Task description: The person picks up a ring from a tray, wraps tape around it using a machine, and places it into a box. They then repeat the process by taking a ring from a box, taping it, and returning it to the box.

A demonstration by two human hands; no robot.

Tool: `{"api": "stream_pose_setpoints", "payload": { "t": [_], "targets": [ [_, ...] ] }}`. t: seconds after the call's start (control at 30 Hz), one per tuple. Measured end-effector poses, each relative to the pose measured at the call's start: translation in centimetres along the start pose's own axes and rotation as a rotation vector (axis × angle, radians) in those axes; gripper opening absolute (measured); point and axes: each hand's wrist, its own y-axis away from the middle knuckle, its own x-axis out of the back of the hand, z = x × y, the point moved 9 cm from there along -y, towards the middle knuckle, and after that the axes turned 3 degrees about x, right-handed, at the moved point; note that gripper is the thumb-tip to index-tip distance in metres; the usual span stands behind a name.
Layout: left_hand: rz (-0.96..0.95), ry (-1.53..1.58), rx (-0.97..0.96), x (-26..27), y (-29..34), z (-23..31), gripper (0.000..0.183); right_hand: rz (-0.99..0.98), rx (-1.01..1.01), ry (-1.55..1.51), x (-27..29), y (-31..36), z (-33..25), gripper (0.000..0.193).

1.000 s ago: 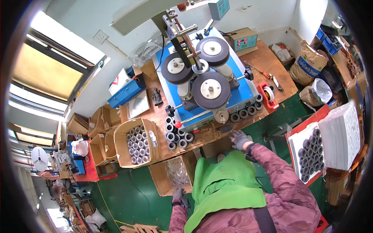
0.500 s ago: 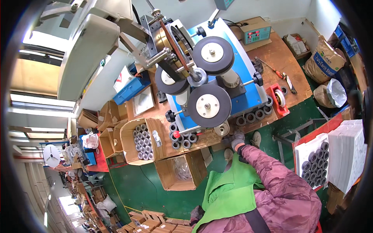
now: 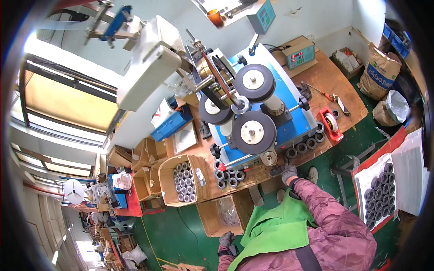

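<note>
My right hand (image 3: pixel 289 173), in a grey glove, is at the table's front edge below the winding machine (image 3: pixel 289 113). Its fingers are curled beside a small dark part (image 3: pixel 275 171); whether they grip it is hard to make out. My left hand (image 3: pixel 227 239), also gloved, hangs low by the open cardboard box (image 3: pixel 210 219), fingers curled in with nothing visible in them. On the machine, a silvery ring (image 3: pixel 240 105) sits amid three black rollers with white hubs, the nearest roller (image 3: pixel 253 133) in front of it. A round metal disc (image 3: pixel 269 157) is just above my right hand.
Grey rings (image 3: pixel 302 147) line the table edge; more (image 3: pixel 233 182) sit left of the machine. A carton (image 3: pixel 199 176) holds several rings. At right, a red-edged stand bears dark rings (image 3: pixel 379 194) beside white sheets (image 3: pixel 409 176). A red tape dispenser (image 3: pixel 331 124) stands at the table's right.
The view has shifted, so the machine and table appear farther right and lower. My left hand has come up and forward toward the cardboard box. The right hand stays at the table edge.
</note>
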Motion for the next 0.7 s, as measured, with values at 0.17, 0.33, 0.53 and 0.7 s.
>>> {"api": "stream_pose_setpoints", "payload": {
  "t": [0.17, 0.33, 0.53, 0.7],
  "targets": [
    [-0.103, -0.097, -0.036, -3.5, -1.9, 3.2, 0.028, -0.084, 0.166, -0.099, 4.6, 4.1, 1.6, 0.043],
    [-0.149, -0.118, -0.16, -8.1, -3.9, 8.0, 0.019, 0.073, -0.002, -0.368, 5.7, 7.3, 9.6, 0.049],
    [-0.361, -0.399, -0.635, -22.0, -1.5, 17.4, 0.022, 0.161, -0.281, -0.526, 4.2, 12.6, 24.2, 0.035],
    [-0.557, 0.042, -0.59, -32.2, -5.2, 18.2, 0.015, 0.596, -0.343, -0.537, 7.9, 21.8, 31.6, 0.026]
  ]
}}
